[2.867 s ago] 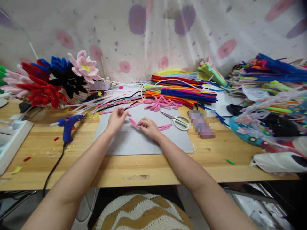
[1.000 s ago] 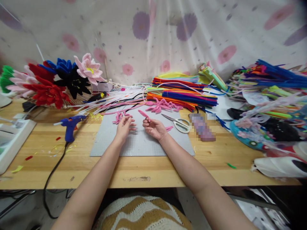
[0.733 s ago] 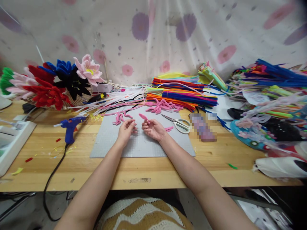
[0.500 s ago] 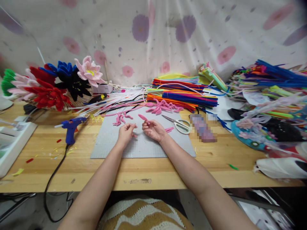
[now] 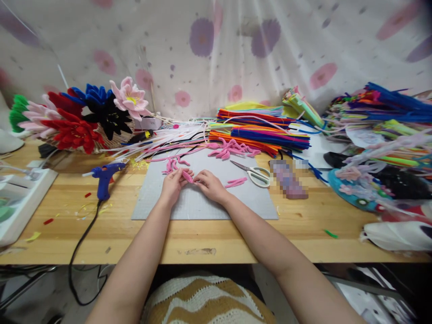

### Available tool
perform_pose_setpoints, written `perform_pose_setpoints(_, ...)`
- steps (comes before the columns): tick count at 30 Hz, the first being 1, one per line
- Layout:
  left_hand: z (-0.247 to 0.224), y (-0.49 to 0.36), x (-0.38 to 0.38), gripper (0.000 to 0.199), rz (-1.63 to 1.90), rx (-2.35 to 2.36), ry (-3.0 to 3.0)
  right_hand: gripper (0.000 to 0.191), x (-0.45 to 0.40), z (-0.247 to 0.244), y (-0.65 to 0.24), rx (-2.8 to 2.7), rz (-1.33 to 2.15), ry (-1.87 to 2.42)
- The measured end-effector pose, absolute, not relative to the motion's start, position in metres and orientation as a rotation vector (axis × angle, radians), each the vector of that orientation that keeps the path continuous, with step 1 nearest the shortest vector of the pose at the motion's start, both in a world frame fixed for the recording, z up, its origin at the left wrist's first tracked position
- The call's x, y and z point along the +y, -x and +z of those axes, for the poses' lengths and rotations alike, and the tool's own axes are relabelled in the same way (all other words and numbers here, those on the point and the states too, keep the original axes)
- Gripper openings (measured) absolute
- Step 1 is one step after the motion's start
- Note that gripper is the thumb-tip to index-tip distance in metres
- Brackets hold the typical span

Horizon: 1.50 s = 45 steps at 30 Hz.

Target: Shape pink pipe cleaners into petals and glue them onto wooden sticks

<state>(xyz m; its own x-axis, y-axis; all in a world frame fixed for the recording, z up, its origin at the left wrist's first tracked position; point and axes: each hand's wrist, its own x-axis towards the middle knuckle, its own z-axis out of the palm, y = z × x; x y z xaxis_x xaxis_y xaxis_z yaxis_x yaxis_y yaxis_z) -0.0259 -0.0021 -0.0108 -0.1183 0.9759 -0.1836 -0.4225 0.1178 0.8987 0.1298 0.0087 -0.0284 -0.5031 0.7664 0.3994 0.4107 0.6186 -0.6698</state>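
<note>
A pink pipe-cleaner petal is held in my left hand, between the thumb and fingers. My right hand has its fingertips pinched at the petal's near end, so the two hands almost meet above the grey cutting mat. Just behind my left hand lies a small cluster of curled pink pieces. A larger heap of pink petals rests at the mat's back edge. Right of my right hand are short pink pipe-cleaner strips and scissors with pale handles.
A blue glue gun stands at left, its cord running off the table edge. Fuzzy flowers fill the back left. Bundles of coloured pipe cleaners lie behind the mat. A blurred-out phone-like object and more craft supplies occupy the right.
The pink petal has passed from my right hand into my left hand. My hands have come closer together, and the right fingers have turned to pinch its end. The view has shifted slightly.
</note>
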Motion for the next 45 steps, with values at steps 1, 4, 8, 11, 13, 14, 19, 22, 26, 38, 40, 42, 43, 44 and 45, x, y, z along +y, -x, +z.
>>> perform_pose_setpoints(1,-0.013,0.026,-0.002,0.031,1.383,1.048,-0.719,0.012,0.009,-0.03,-0.13,-2.156,0.654,0.92)
perform_pose_setpoints(4,-0.017,0.022,-0.003,0.034,1.376,1.022,-0.769,0.012,0.011,-0.031,-0.129,-2.145,0.686,0.902)
perform_pose_setpoints(8,-0.014,0.023,-0.003,0.041,1.425,1.107,-0.862,0.006,0.012,-0.029,-0.128,-2.071,0.745,0.949)
perform_pose_setpoints(11,-0.009,0.042,-0.003,0.041,1.656,1.331,-1.025,0.007,0.013,-0.027,-0.129,-1.988,0.787,0.993)
perform_pose_setpoints(13,-0.006,0.062,-0.002,0.034,1.743,1.613,-1.194,0.007,0.013,-0.027,-0.13,-1.954,0.814,1.004)
perform_pose_setpoints(14,-0.005,0.072,-0.001,0.03,1.706,1.794,-1.304,0.008,0.013,-0.027,-0.13,-1.95,0.823,1.003)
perform_pose_setpoints(19,-0.01,0.095,0.007,0.017,1.169,2.079,-1.78,0.01,0.012,-0.026,-0.13,-1.991,0.805,0.999)
perform_pose_setpoints(22,-0.016,0.094,0.01,0.007,1.12,2.05,-1.797,0.009,0.012,-0.026,-0.13,-1.993,0.774,1.019)
perform_pose_setpoints(26,-0.022,0.095,0.007,0.012,1.33,1.967,-1.492,0.01,0.012,-0.027,-0.13,-1.926,0.765,1.057)
perform_pose_setpoints(38,-0.008,0.065,-0.007,0.034,1.583,1.165,-0.744,0.016,0.016,-0.019,-0.108,-1.307,1.183,1.029)
perform_pose_setpoints(40,-0.008,0.06,-0.008,0.034,1.571,1.124,-0.748,0.019,0.016,-0.015,-0.099,-1.192,1.309,1.011)
perform_pose_setpoints(42,-0.009,0.053,-0.009,0.033,1.567,1.11,-0.774,0.022,0.015,-0.011,-0.09,-1.094,1.396,0.978)
perform_pose_setpoints(43,-0.01,0.05,-0.009,0.033,1.57,1.11,-0.784,0.023,0.014,-0.009,-0.085,-1.05,1.434,0.958)
perform_pose_setpoints(44,-0.012,0.047,-0.009,0.033,1.579,1.111,-0.787,0.024,0.013,-0.007,-0.08,-1.004,1.465,0.938)
perform_pose_setpoints(45,-0.013,0.044,-0.009,0.033,1.596,1.116,-0.78,0.025,0.012,-0.005,-0.075,-0.959,1.491,0.921)
